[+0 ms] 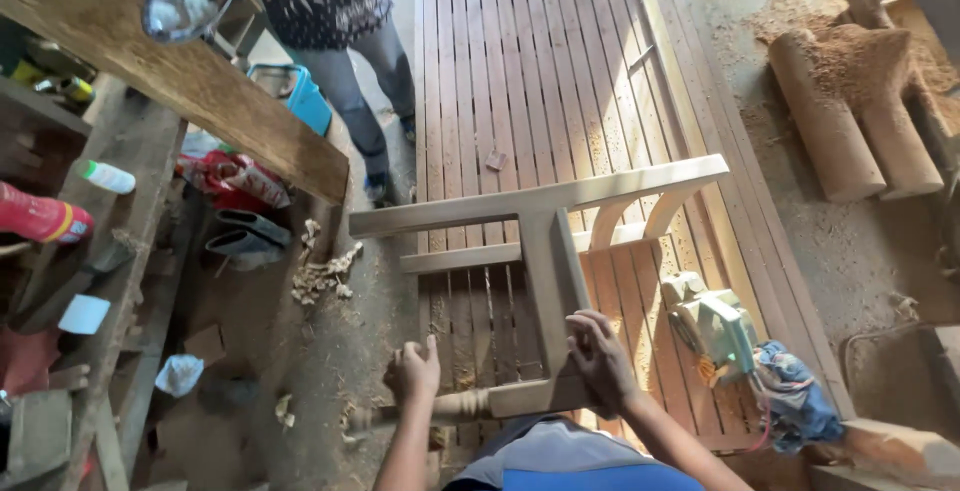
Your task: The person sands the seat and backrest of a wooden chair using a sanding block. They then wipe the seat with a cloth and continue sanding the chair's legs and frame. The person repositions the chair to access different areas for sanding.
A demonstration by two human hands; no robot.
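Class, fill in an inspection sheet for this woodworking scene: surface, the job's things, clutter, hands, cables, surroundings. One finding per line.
Surface: slatted wooden panel lying flat, dusted with sawdust.
Job's things: pale wooden frame piece resting on the slats, with a turned leg at the near end.
Clutter: wood shavings on the floor; electric sander and blue cloth on the panel.
Hands: left hand grips the turned leg; right hand holds the frame's near end.
Cables: red cord by the cloth.
Surroundings: another person standing; sawdust-covered logs; bench with bottles to the left.
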